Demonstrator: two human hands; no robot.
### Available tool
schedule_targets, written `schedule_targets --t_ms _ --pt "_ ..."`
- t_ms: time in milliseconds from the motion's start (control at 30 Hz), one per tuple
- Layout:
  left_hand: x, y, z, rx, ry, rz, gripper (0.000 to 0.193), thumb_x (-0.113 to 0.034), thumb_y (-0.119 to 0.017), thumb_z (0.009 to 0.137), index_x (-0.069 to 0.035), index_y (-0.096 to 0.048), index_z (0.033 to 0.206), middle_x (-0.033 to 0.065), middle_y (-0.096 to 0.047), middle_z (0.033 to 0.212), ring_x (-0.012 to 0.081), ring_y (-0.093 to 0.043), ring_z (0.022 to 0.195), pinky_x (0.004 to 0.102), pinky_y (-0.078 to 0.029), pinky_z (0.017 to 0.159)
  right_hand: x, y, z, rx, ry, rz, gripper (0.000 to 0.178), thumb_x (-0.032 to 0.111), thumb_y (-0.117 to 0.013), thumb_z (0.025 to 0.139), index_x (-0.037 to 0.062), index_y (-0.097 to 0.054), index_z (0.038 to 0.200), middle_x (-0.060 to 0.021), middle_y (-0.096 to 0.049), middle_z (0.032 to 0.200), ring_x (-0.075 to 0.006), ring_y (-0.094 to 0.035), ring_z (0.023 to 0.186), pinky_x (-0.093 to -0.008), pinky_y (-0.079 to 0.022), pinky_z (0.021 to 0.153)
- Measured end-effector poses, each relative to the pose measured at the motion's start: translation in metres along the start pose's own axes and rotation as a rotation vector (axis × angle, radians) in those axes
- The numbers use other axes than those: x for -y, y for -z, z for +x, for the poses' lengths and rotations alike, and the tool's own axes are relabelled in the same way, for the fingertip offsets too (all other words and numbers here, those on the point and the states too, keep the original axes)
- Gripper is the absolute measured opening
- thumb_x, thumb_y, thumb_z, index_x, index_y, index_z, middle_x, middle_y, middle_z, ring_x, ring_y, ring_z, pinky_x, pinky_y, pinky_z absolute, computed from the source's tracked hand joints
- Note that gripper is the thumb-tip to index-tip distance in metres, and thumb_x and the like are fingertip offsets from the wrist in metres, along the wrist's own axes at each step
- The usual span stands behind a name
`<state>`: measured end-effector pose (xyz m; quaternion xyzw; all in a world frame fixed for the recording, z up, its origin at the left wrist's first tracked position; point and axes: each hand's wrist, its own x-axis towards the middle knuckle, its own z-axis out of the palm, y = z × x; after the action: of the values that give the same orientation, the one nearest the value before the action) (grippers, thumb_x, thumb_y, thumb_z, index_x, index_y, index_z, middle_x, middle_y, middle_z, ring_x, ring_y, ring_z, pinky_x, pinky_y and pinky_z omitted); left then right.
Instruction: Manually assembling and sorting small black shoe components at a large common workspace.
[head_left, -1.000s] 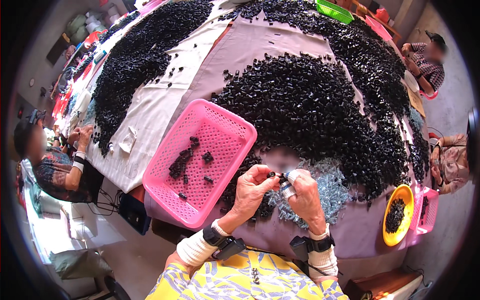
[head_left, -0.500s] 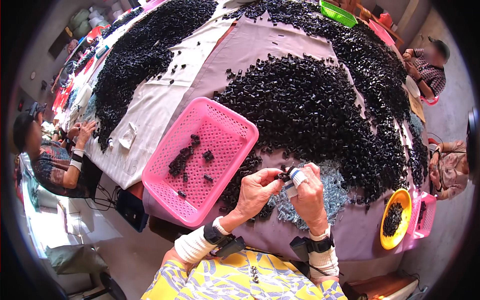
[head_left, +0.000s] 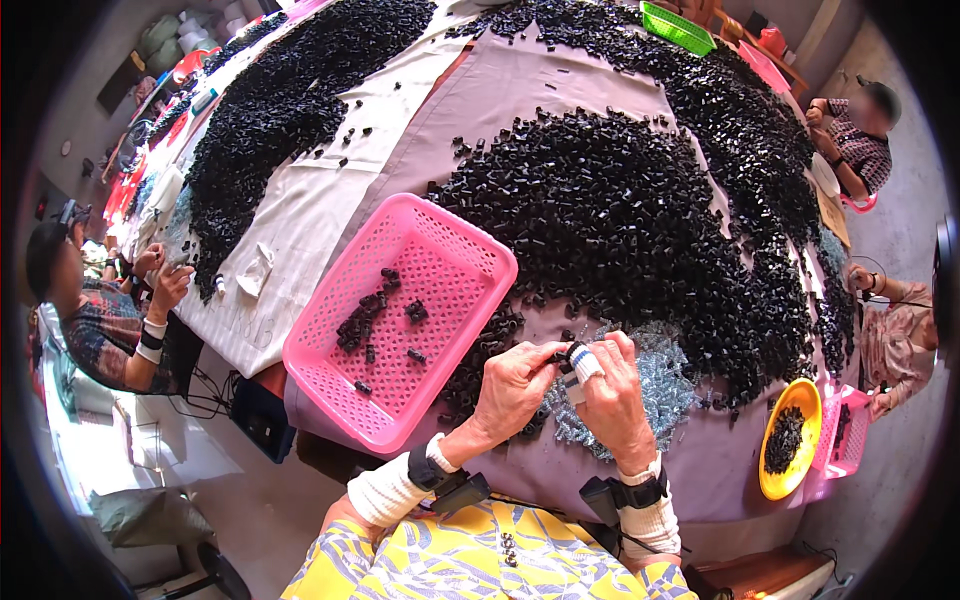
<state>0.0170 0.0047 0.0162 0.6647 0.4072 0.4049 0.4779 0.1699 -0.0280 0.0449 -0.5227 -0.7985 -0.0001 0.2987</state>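
Note:
My left hand [head_left: 508, 392] and my right hand [head_left: 612, 402] meet over the near edge of the table. The left thumb and fingertips pinch a small black plastic part [head_left: 566, 352]. My right fingers close in on the same part from the other side, and a white cloth sleeve with dark stripes [head_left: 584, 364] covers one of them. What else the right fingers may hold is hidden. Under and beside my right hand lies a heap of small silvery pieces [head_left: 662, 385]. A pink perforated basket [head_left: 465, 245] with several black parts [head_left: 360, 325] in it stands left of my hands.
A wide heap of black parts [head_left: 600, 210] spreads beyond my hands. At the right stand a yellow bowl [head_left: 812, 420] of dark pieces and a pink basket [head_left: 850, 455]. A green basket [head_left: 680, 28] is at the far edge. Co-workers sit left and right around the table.
My hands stay together, with the right hand and fingers turned slightly. The co-worker at the left has shifted their hands, and one at the right has spread their arms.

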Motion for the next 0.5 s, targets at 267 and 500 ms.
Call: schedule_targets --t_ms 267,500 --pt "-0.004 0.004 0.003 -0.017 -0.123 0.059 0.031 0.006 -0.058 0.082 -0.003 -0.063 0.110 0.0083 -0.060 0.080 0.0138 -0.058 0.065 0.0256 -0.048 0.060 -0.003 -0.007 -0.007 -0.022 -0.026 0.051 0.040 0.000 -0.063 0.057 -0.0070 -0.056 0.095 -0.0194 -0.058 0.096 -0.0344 -0.056 0.093 -0.0492 -0.039 0.095" --pt "-0.007 0.003 0.004 -0.021 -0.129 0.053 0.029 0.006 -0.057 0.082 -0.003 -0.063 0.110 0.0086 -0.060 0.081 0.0141 -0.058 0.064 0.0257 -0.048 0.059 -0.003 -0.013 -0.008 -0.033 -0.059 0.012 0.043 0.001 -0.064 0.057 -0.0073 -0.055 0.099 -0.0205 -0.056 0.098 -0.0345 -0.056 0.095 -0.0507 -0.039 0.094"
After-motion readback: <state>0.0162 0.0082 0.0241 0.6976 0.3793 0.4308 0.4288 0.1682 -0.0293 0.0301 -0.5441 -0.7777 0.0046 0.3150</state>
